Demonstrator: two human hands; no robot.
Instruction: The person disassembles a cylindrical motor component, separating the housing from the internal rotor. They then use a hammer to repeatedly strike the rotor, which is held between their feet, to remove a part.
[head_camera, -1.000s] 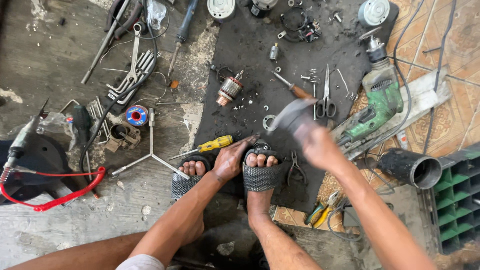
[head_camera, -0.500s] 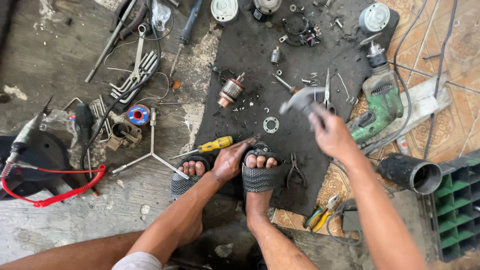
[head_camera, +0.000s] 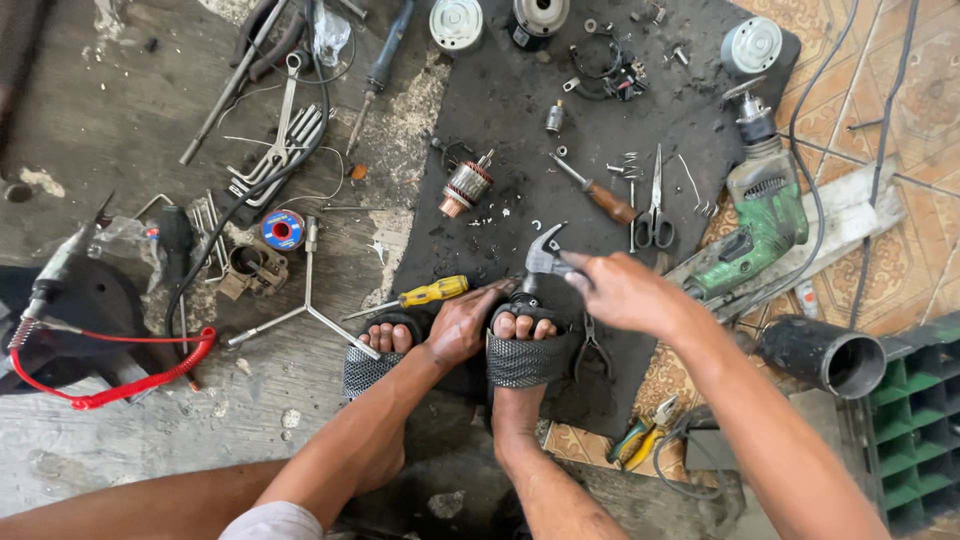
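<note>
Head view, hammer (head_camera: 543, 258) handle hidden by right hand (head_camera: 618, 294)

Bare forearms, white sleeve edge (head_camera: 272, 521), grey mesh sandals (head_camera: 526, 358).

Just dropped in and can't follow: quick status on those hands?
Right hand grips hammer, head down by the toes. Left hand pressed on the mat between the sandalled feet. Yellow screwdriver alongside, untouched.

Bare concrete floor (head_camera: 90, 110), black mat (head_camera: 520, 130) spread ahead of both hands. Past the right hand (head_camera: 625, 295): scissors (head_camera: 656, 215), green drill (head_camera: 760, 220). Beside the left hand (head_camera: 462, 325): yellow screwdriver (head_camera: 415, 296).
</note>
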